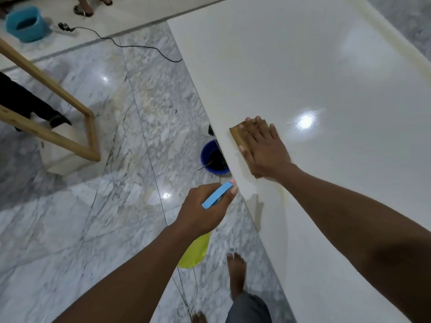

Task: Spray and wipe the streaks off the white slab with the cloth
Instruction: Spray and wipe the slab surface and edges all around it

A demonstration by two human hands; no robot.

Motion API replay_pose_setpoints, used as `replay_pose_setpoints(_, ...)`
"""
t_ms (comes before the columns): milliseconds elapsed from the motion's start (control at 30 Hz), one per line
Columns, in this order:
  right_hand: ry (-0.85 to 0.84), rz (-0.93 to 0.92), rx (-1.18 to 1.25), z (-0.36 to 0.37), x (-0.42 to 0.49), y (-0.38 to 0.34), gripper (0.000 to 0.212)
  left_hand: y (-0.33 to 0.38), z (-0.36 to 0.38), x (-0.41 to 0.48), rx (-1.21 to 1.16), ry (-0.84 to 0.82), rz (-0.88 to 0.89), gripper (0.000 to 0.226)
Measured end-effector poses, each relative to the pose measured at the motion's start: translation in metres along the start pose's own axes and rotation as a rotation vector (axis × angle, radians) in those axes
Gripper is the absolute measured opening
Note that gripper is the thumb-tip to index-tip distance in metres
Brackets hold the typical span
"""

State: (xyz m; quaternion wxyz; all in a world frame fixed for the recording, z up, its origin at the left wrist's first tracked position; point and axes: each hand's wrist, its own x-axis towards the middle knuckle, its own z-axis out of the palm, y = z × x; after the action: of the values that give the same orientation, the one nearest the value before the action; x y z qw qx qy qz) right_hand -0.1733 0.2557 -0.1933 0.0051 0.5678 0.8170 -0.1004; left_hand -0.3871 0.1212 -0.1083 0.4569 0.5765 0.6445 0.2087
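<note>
At the far left top a light blue bucket (25, 23) with dark water stands on pale tiles, with a white power strip (64, 27) just beside it and a black cable (130, 46) snaking from it across the floor toward the slab's edge. Sandalled feet (84, 9) of another person show at the top. Below, a bare wooden frame (51, 113) slants across the left side, one corner set on a white block (63, 157), and a dark trouser leg (28, 101) with a foot shows behind it. The floor (93, 217) is glossy grey-veined marble, throwing back spots of ceiling light. Near the middle a dark blue bucket (213, 157) sits on the floor, partly tucked under the slab's edge. The left hand (205, 208) is curled round the blue head of a spray bottle (217, 195), whose yellow-green body hangs below the wrist, held over the floor just off the slab's near edge with the nozzle toward it. The person's bare feet (236, 273) stand beside the slab. The white slab (326, 89) fills the right half, polished and reflecting a bright lamp. The right hand (263, 148) lies flat with fingers straight and spread on a folded tan cloth (240, 136), pressing it to the slab close to the left edge. A faint yellowish streak (282, 192) marks the surface just below the wrist, and a longer pale yellow band (382, 54) runs along the slab's far right edge
</note>
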Motion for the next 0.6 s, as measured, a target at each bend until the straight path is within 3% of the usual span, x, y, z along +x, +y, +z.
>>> replay_pose_setpoints(333, 0.027, 0.053, 0.033, 0.017, -0.088, -0.011, 0.063, -0.010, 0.014, -0.035, 0.011, -0.027, -0.057, 0.061)
replay_pose_setpoints(467, 0.031, 0.074, 0.027, 0.027, -0.150, -0.023, 0.064, -0.011, 0.023, -0.063, 0.005, -0.048, -0.038, 0.056)
replay_pose_setpoints(600, 0.034, 0.110, 0.027, 0.039, -0.221, -0.040, 0.070, -0.019, 0.042, -0.109, -0.011, -0.082, -0.027, 0.067)
